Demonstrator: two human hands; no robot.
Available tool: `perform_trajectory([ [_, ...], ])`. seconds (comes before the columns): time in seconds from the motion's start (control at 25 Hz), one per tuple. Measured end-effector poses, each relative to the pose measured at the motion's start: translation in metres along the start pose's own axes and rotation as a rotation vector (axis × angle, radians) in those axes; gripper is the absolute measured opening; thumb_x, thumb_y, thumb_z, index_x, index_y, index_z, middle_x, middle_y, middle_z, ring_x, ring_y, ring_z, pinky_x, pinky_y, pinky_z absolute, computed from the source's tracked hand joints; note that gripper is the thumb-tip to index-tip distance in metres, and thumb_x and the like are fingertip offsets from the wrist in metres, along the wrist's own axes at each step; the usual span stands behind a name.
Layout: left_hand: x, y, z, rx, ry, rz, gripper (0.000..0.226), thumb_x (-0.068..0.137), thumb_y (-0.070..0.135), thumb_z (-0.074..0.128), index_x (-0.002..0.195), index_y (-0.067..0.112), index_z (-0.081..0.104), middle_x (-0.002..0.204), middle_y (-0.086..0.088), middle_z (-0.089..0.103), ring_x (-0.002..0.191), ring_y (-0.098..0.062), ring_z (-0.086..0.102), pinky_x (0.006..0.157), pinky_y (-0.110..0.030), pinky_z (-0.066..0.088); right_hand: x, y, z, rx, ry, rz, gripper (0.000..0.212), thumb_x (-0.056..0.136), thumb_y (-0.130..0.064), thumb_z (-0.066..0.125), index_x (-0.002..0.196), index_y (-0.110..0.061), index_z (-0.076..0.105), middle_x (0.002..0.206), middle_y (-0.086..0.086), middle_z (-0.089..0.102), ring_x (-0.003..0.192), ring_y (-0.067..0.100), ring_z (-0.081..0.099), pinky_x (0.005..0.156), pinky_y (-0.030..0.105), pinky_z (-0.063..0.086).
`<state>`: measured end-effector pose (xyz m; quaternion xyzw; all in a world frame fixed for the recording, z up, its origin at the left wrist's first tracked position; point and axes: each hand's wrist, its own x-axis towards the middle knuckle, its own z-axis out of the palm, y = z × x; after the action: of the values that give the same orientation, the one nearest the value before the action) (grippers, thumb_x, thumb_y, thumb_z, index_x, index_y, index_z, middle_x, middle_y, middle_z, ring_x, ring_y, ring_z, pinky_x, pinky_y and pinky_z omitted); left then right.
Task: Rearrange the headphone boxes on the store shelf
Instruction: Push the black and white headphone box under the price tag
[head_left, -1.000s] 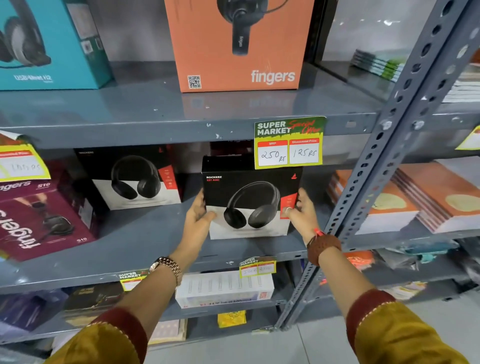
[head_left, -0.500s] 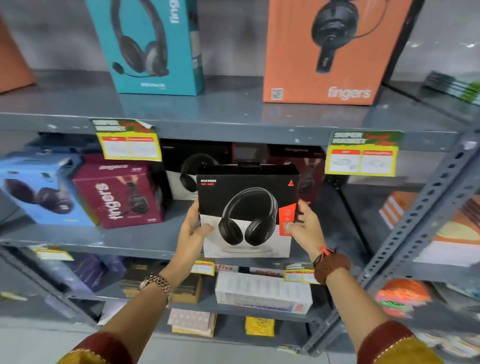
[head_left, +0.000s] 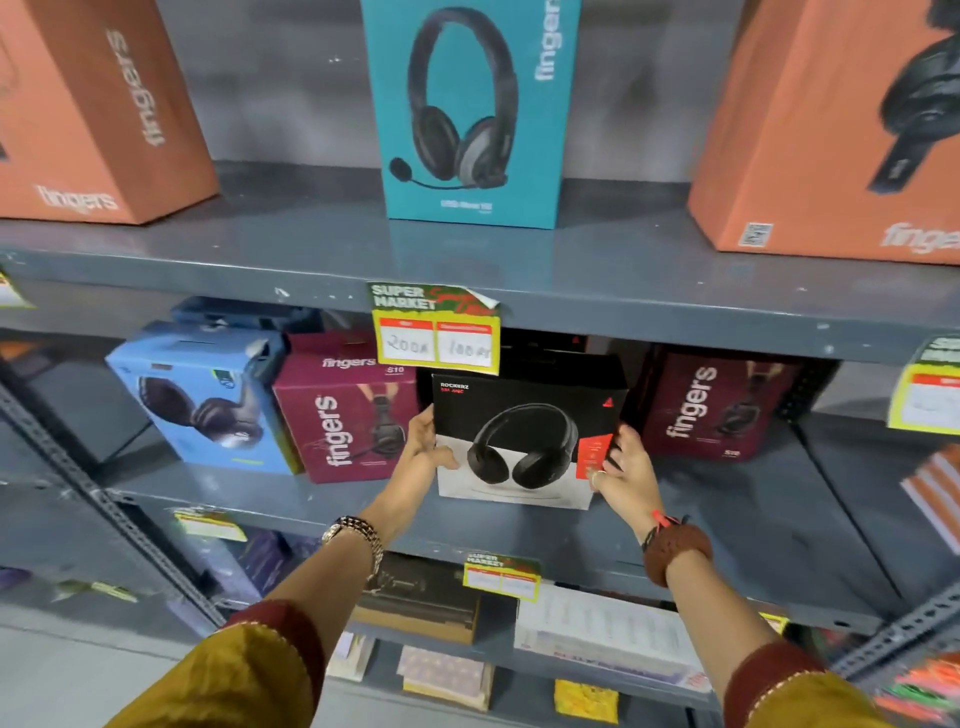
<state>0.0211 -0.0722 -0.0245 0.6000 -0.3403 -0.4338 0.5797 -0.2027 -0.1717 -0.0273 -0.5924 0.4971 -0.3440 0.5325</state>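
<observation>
On the middle shelf (head_left: 727, 519) of a grey metal rack, a black-and-white headphone box (head_left: 524, 441) is held upright between two hands, its printed front turned toward the camera. The left hand (head_left: 423, 452) is closed on the box's left edge, thumb laid across the lower front and fingers hidden behind. The right hand (head_left: 621, 473) is clamped on the lower right corner, fingers spread over the red label and the side. The box is seen just beside a maroon box (head_left: 348, 410) on its left, with a light blue box (head_left: 202, 400) further left, and near a second maroon box (head_left: 711, 405) on its right; whether its base touches the shelf cannot be told. A yellow price tag (head_left: 436, 330) hangs from the upper shelf edge directly above the box's top left corner. On the upper shelf a teal box (head_left: 470, 111) is flanked by two orange boxes (head_left: 98, 109).
</observation>
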Motion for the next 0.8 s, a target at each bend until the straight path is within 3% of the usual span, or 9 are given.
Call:
perform_trajectory([
  [0.12, 0.009, -0.010, -0.020, -0.009, -0.073, -0.009, 0.084, 0.067, -0.002, 0.052, 0.141, 0.028, 0.028, 0.155, 0.000, 0.029, 0.143, -0.018, 0.028, 0.116, -0.048, 0.026, 0.000, 0.003, 0.014, 0.054, 0.047, -0.018, 0.077, 0.079, 0.026, 0.042, 0.146, -0.007, 0.023, 0.128, 0.002, 0.044, 0.118, 0.014, 0.044, 0.101, 0.024, 0.034],
  [0.24, 0.010, -0.017, -0.034, -0.100, -0.051, -0.036, 0.066, 0.077, -0.004, 0.052, 0.134, 0.025, 0.039, 0.150, 0.001, 0.037, 0.139, -0.016, 0.033, 0.114, -0.038, 0.029, -0.005, 0.014, 0.026, 0.086, 0.176, 0.025, 0.072, 0.078, 0.024, 0.045, 0.144, -0.004, 0.031, 0.121, 0.009, 0.054, 0.114, 0.019, 0.051, 0.099, 0.027, 0.037],
  [0.36, -0.002, -0.024, -0.066, -0.127, -0.013, -0.082, 0.049, 0.087, -0.009, 0.041, 0.127, 0.020, 0.046, 0.143, -0.003, 0.045, 0.136, -0.017, 0.039, 0.103, -0.027, 0.035, -0.015, 0.025, 0.051, -0.074, 0.344, 0.234, 0.046, 0.079, 0.010, 0.054, 0.124, 0.001, 0.053, 0.112, 0.017, 0.063, 0.105, 0.031, 0.059, 0.084, 0.028, 0.041],
  [0.44, -0.015, -0.032, -0.099, -0.120, 0.037, -0.119, 0.046, 0.090, -0.006, 0.042, 0.130, 0.015, 0.046, 0.142, -0.005, 0.047, 0.130, -0.018, 0.044, 0.102, -0.028, 0.037, -0.026, 0.033, 0.081, -0.172, 0.281, 0.319, 0.033, 0.077, 0.003, 0.059, 0.110, 0.001, 0.061, 0.115, 0.019, 0.066, 0.103, 0.034, 0.060, 0.087, 0.034, 0.045],
  [0.52, -0.027, -0.034, -0.137, -0.124, 0.127, -0.143, 0.040, 0.091, -0.002, 0.046, 0.129, 0.011, 0.048, 0.139, -0.007, 0.050, 0.119, -0.017, 0.051, 0.103, -0.031, 0.037, -0.035, 0.027, 0.119, -0.136, 0.147, 0.287, 0.032, 0.076, 0.004, 0.060, 0.107, 0.000, 0.064, 0.120, 0.020, 0.065, 0.107, 0.031, 0.059, 0.096, 0.037, 0.045],
  [0.64, -0.036, -0.022, -0.183, -0.119, 0.215, -0.123, 0.030, 0.092, 0.003, 0.047, 0.120, 0.015, 0.050, 0.125, -0.001, 0.055, 0.121, -0.019, 0.050, 0.100, -0.030, 0.037, -0.042, -0.005, 0.172, -0.053, -0.075, 0.159, 0.046, 0.083, 0.004, 0.058, 0.128, 0.000, 0.051, 0.136, 0.016, 0.054, 0.118, 0.023, 0.052, 0.104, 0.033, 0.038],
  [0.72, -0.033, -0.008, -0.204, -0.095, 0.243, -0.073, 0.034, 0.093, 0.008, 0.048, 0.126, 0.014, 0.049, 0.127, 0.002, 0.053, 0.127, -0.018, 0.047, 0.103, -0.030, 0.037, -0.045, -0.030, 0.201, -0.003, -0.242, 0.105, 0.067, 0.087, -0.001, 0.058, 0.146, -0.004, 0.027, 0.150, 0.009, 0.035, 0.138, 0.023, 0.036, 0.112, 0.034, 0.030],
  [0.8, -0.028, 0.008, -0.209, -0.062, 0.262, -0.021, 0.037, 0.094, 0.016, 0.048, 0.131, 0.012, 0.048, 0.131, 0.003, 0.051, 0.128, -0.016, 0.046, 0.110, -0.034, 0.035, -0.040, -0.046, 0.221, -0.004, -0.318, 0.089, 0.088, 0.087, -0.013, 0.061, 0.151, -0.011, 0.001, 0.159, 0.004, 0.015, 0.147, 0.019, 0.017, 0.119, 0.035, 0.020],
])
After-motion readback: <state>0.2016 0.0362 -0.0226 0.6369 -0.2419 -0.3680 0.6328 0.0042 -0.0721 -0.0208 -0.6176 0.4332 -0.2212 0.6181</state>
